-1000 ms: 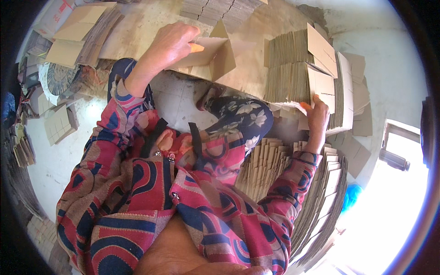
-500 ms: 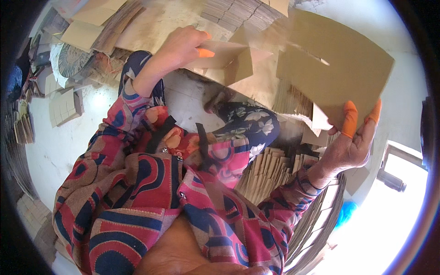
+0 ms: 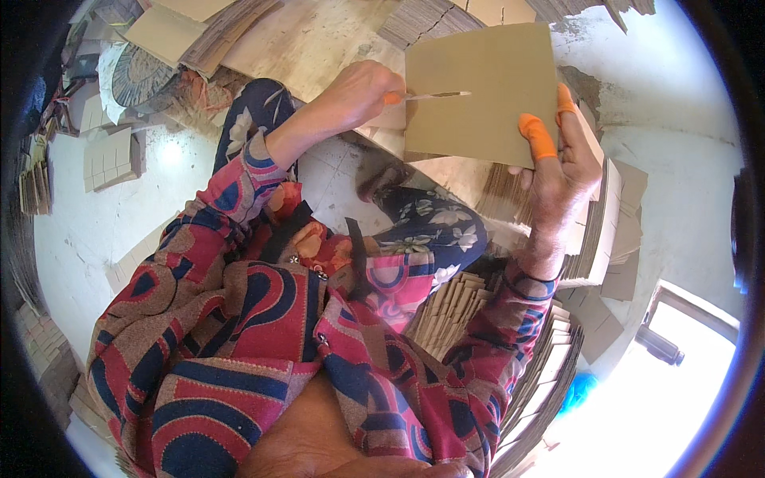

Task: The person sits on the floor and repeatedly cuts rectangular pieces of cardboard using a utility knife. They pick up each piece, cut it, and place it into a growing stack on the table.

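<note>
Pale wooden board [image 3: 311, 40] | right hand [image 3: 564, 171] grips plain brown slotted cardboard [image 3: 486, 68] | left hand [image 3: 362, 92] curled, hold unclear

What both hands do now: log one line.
right hand: grips cardboard sheet at right | left hand: at sheet's left edge | orange finger covers: worn

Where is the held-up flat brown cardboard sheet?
In the head view, the flat brown cardboard sheet is up top, slightly right of centre, held near its right edge by the right hand; the left hand is beside its left edge.
</note>
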The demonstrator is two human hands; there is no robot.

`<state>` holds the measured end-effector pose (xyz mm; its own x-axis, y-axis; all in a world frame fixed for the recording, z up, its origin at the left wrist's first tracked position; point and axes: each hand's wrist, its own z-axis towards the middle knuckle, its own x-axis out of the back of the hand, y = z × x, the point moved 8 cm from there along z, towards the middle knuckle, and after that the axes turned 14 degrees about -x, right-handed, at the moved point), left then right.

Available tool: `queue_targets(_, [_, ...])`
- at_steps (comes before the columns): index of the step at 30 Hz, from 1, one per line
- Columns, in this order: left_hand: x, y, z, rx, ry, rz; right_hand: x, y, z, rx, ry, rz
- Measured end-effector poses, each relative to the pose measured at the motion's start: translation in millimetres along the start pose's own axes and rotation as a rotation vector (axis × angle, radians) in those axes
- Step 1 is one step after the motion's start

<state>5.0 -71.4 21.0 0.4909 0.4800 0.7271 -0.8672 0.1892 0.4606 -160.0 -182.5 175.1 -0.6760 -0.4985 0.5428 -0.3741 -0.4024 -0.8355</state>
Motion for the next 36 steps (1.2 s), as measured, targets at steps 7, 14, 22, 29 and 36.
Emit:
queue_targets(7, [-3,3,4,-0.002,0.030,-0.018,-60,23,14,0.097,-0.175,-0.235])
queue_targets(14, [7,5,8,0.030,0.054,0.008,-90,37,9,0.283,-0.167,-0.584])
queue_targets(22, [-7,4,5,0.027,0.001,0.002,-155,86,-24,0.145,-0.427,-0.892])
queue_targets(29, [11,29,5,-0.057,0.076,0.146,-88,48,-11,0.308,0.100,-0.819])
queue_targets(36, [1,52,16,-0.351,0.057,0.343,-100,69,-6,0.222,-0.171,-0.682])
